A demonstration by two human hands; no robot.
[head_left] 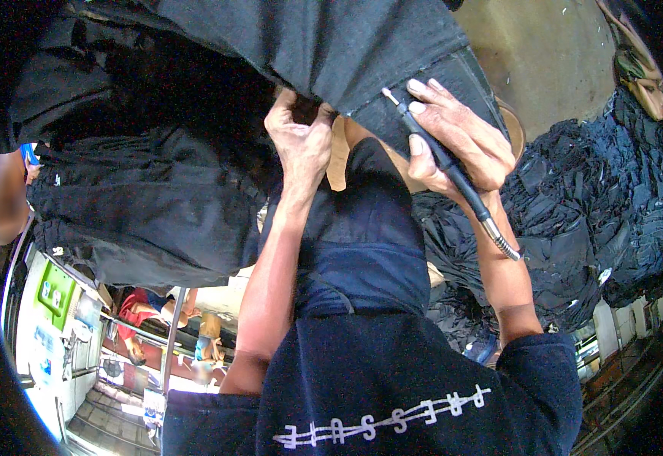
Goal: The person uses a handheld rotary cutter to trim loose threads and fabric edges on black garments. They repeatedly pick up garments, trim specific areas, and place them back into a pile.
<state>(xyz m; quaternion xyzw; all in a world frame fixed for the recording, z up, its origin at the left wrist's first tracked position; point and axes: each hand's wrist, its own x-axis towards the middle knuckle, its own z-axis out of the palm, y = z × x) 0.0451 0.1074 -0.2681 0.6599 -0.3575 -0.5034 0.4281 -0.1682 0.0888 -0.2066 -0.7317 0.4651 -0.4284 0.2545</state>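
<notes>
a dark denim garment (331,45) fills the upper middle of the view, its thick stitched waistband edge (453,83) lying under the person's right hand. the cloth is black to charcoal, folded over itself, and its full shape cannot be made out because it runs off the top edge and merges with other dark fabric.

the right hand (457,137) rests on the waistband with its fingers curled around a slim pen-like tool (442,156). the tool is black with a small metal tip (387,94) touching the denim near the fingertips, and a flexible metal-sprung cable (502,243) trails back along the forearm. the grip is closed around the tool.

the left hand (301,140) is just beside it, fingers bent and pinching a fold of the same garment; exactly how much cloth it grips is hidden in shadow.

both bare forearms rise from the lower edge. between them are the person's dark blue clothes (362,251), and a dark blue shirt with pale lettering (392,395) fills the bottom of the frame.

to the left a stack of dark garments (141,205) hangs or lies in a heap; detail is lost in darkness. to the right a large pile of black and dark blue denim pieces (597,205) sits on a tan floor (537,45). at lower left, small and distorted, another person in a red top (137,308) is partly visible among metal rails.
</notes>
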